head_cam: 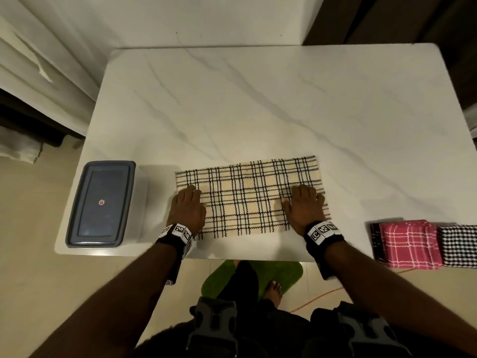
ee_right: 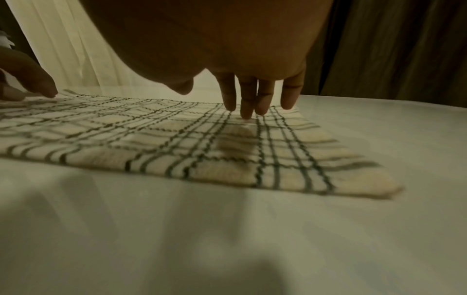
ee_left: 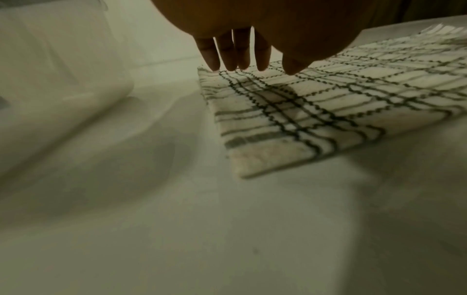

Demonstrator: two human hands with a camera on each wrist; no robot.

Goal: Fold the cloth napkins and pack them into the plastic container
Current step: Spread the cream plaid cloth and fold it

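Observation:
A cream napkin with black and grey check lines (head_cam: 247, 197) lies folded into a long rectangle near the front of the white marble table (head_cam: 258, 104). My left hand (head_cam: 189, 205) lies flat on its left end, fingers straight, fingertips (ee_left: 240, 63) touching the cloth (ee_left: 316, 107). On its right end my right hand (head_cam: 304, 202) presses flat, and the straight fingertips (ee_right: 248, 113) meet the cloth (ee_right: 177, 139). The plastic container (head_cam: 102, 204) with a blue-grey lid stands at the table's front left corner, its translucent wall (ee_left: 50, 79) left of my left hand.
At the front right edge lie a folded pink check napkin (head_cam: 410, 244), a black-and-white one (head_cam: 459, 245) and a dark one (head_cam: 375, 241). A green mat (head_cam: 253, 277) and an orange cable (head_cam: 317, 298) lie on the floor below. Curtains hang behind the table.

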